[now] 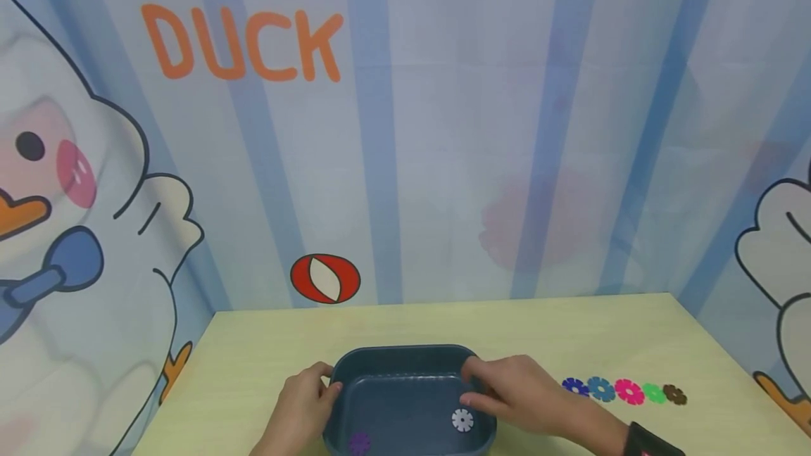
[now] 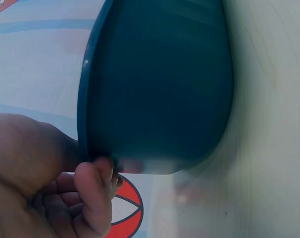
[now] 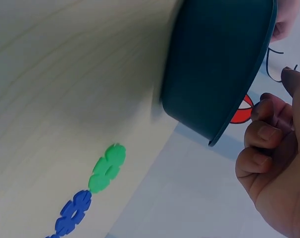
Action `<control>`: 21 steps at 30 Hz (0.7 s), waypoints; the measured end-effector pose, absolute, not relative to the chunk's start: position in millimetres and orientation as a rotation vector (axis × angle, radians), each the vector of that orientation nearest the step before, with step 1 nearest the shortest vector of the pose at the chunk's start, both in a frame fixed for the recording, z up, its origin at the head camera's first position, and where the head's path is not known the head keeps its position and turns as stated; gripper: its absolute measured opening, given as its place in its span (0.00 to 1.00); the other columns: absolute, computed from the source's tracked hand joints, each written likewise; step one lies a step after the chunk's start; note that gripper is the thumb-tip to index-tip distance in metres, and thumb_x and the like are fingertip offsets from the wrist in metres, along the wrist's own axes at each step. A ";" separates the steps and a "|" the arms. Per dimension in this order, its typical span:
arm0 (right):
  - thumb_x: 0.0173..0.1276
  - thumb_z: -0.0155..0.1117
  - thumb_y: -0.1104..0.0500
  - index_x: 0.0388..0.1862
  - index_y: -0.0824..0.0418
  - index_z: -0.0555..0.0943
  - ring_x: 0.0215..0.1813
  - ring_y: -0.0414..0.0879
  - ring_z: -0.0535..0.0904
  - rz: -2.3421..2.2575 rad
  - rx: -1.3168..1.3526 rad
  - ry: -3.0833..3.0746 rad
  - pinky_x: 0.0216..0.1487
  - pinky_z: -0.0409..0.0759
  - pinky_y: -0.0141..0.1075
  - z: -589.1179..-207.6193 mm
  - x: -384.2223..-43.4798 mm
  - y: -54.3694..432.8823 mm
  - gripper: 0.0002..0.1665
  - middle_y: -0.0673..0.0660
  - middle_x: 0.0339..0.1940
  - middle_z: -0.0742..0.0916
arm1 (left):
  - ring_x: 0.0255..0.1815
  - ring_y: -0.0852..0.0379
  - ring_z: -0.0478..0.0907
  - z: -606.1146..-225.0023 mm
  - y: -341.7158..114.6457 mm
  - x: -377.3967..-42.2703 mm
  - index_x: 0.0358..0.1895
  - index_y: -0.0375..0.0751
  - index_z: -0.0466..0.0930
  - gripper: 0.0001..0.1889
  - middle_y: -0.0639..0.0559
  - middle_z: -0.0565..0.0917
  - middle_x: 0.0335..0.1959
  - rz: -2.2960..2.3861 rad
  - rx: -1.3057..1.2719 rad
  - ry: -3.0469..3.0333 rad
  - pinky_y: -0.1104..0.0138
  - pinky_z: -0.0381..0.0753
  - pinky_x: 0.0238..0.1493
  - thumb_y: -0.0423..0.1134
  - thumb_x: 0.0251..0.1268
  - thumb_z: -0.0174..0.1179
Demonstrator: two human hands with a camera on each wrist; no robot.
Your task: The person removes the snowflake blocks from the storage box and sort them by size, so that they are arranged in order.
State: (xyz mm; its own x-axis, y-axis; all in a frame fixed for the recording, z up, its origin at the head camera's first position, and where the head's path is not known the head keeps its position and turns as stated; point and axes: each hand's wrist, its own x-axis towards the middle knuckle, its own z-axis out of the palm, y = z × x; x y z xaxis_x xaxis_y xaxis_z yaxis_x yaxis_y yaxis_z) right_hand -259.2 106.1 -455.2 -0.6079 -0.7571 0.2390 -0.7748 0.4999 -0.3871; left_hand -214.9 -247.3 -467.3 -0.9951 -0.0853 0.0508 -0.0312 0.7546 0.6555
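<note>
The left hand [image 1: 299, 403] has its grip clamped on the left rim of a blue tray [image 1: 405, 403], which sits on the near part of the counter [image 1: 285, 336]. The right hand [image 1: 522, 394] reaches over the tray's right rim, its grip apart, thumb and forefinger separated. Inside lie a white flower disc [image 1: 462, 420], near right, and a purple flower disc [image 1: 360, 443], near left. To the right runs a row of five colored discs [image 1: 629, 392].

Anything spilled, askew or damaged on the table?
Nothing stands out: the dark blue tray sits upright on the table, white snowflake disc and purple snowflake disc inside, with five more discs lying in a tidy row to its right.
</note>
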 end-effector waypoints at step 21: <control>0.83 0.57 0.40 0.54 0.50 0.81 0.21 0.22 0.64 0.515 1.591 -2.610 0.27 0.65 0.19 -458.7 -255.3 57.6 0.17 0.34 0.20 0.75 | 0.22 0.58 0.72 -467.6 -247.7 -215.1 0.53 0.26 0.83 0.13 0.53 0.77 0.21 -1.069 0.095 -2.880 0.66 0.73 0.24 0.33 0.74 0.66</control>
State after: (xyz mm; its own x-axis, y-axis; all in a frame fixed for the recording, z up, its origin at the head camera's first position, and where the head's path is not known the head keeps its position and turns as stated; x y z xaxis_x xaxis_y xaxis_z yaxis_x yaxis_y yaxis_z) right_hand -255.3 57.6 -458.7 -0.4722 -0.8572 0.2057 -0.8711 0.4179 -0.2582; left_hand -215.1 -247.7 -467.6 -0.9958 -0.0814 0.0423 -0.0341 0.7565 0.6531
